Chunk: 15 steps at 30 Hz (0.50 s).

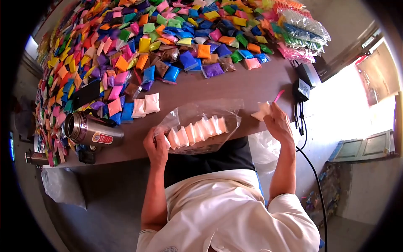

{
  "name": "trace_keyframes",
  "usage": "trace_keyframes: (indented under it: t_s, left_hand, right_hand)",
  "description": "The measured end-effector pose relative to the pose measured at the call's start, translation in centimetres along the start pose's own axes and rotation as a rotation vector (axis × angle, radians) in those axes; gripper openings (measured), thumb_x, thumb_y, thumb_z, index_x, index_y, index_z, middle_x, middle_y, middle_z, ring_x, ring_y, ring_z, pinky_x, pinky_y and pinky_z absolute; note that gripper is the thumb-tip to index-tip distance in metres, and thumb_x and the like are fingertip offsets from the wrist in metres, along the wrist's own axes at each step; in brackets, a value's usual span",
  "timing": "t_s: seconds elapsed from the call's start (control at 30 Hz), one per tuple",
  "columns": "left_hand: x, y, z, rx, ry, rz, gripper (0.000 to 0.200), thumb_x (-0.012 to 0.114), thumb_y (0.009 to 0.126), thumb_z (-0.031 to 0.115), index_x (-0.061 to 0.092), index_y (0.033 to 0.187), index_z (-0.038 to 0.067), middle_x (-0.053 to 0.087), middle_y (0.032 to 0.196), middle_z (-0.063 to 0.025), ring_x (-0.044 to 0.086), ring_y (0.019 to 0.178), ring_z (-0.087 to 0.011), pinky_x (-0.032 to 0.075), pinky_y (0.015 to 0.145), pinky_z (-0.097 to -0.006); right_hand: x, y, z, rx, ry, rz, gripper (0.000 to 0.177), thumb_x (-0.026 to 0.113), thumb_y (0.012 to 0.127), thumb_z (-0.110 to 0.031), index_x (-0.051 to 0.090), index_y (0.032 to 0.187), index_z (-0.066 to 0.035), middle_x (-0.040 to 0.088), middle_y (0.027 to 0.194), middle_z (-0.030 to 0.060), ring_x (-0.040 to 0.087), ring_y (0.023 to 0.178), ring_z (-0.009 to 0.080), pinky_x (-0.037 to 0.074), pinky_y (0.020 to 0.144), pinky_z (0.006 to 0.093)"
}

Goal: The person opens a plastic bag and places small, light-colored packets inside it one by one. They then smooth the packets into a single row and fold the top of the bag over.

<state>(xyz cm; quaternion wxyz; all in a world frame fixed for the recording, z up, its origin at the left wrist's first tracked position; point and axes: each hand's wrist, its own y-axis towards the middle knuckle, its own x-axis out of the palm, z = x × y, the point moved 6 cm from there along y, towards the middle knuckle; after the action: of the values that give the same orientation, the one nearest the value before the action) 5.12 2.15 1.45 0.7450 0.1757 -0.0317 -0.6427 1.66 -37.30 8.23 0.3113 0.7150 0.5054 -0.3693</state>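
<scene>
A clear plastic bag lies at the table's front edge with a row of several pale peach packets standing side by side in it. My left hand is closed on the bag's left side, beside the end packet. Off to the right, my right hand pinches another pale peach packet by its right end, apart from the bag. A thin pink stick shows just above the right hand's fingers. Two pale packets lie on the table behind my left hand.
A large heap of coloured packets covers the table's back and left. A steel flask lies at left front. Stacked filled bags stand at back right, near a black box with cables. Another clear bag hangs below the edge.
</scene>
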Motion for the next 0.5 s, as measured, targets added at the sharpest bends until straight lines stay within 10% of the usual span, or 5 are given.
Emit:
trace_keyframes:
  t_s: [0.5]
  left_hand:
    - [-0.1, 0.1, 0.4, 0.064, 0.093, 0.015, 0.034, 0.054, 0.098, 0.029, 0.06, 0.091, -0.004, 0.063, 0.076, -0.0115, 0.058, 0.069, -0.0174, 0.047, 0.064, -0.0326]
  right_hand:
    - [1.2, 0.7, 2.8, 0.147, 0.163, 0.026, 0.039, 0.043, 0.087, -0.018, 0.06, 0.121, -0.007, 0.067, 0.106, 0.0241, 0.065, 0.097, 0.0425, 0.05, 0.089, 0.0468]
